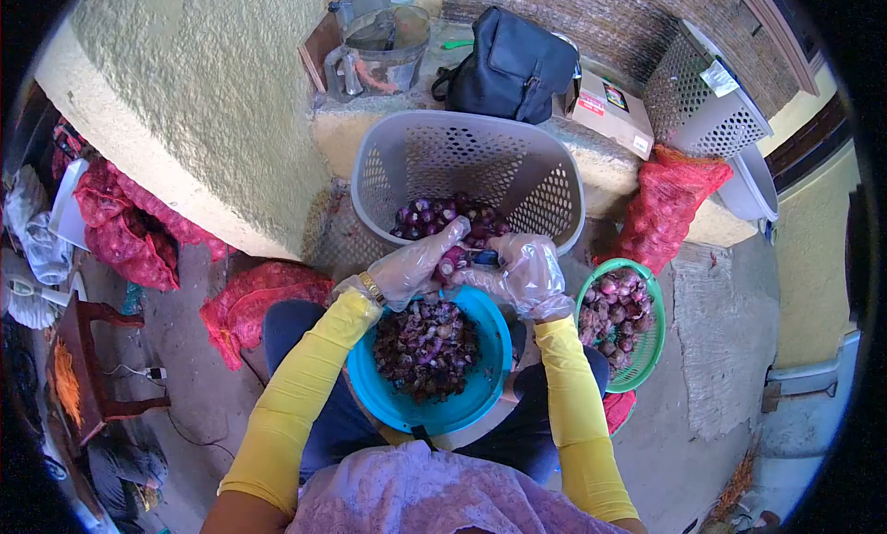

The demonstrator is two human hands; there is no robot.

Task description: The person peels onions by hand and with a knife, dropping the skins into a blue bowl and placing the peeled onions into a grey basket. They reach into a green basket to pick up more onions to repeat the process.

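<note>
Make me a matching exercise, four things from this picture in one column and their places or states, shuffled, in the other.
1. Blue basin
2. Black bag
3. Green basket
4. Left hand

A. Holding an onion
B. Beside the right knee
C. Between the legs
D. On the ledge

Pairs: 1-C, 2-D, 3-B, 4-A

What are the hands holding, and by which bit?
The left hand holds an onion by its side. The right hand seems to hold a dark blue thing by one end, partly hidden.
</note>
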